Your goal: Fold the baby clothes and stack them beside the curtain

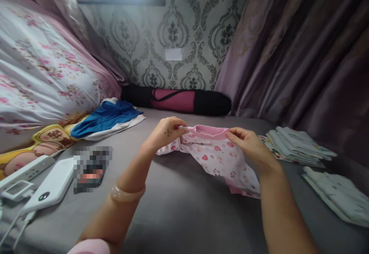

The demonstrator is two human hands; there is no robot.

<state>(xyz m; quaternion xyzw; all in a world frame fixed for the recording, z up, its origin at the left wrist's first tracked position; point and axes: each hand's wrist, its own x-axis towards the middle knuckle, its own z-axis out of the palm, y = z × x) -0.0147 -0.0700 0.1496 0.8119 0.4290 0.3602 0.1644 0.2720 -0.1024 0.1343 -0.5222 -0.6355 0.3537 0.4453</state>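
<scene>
A small pink-and-white shirt (215,150) with a heart print and a pink neckband hangs between my hands, just over the grey bed sheet (170,215). My left hand (168,131) pinches it at the shoulder left of the neckband. On the other side of the neckline, my right hand (249,142) grips the opposite shoulder between thumb and fingers. The shirt's lower part slants down to the right, its pink hem near the sheet. Part of the right side is hidden behind my right hand and wrist.
Folded cloths (296,144) are stacked at right, with another folded garment (337,192) nearer. At left lie a blue-and-white garment (108,117), a white power bank (50,186), a power strip (31,171) and a pixelated object (91,168). A black-and-maroon long bag (175,101) lies against the wall.
</scene>
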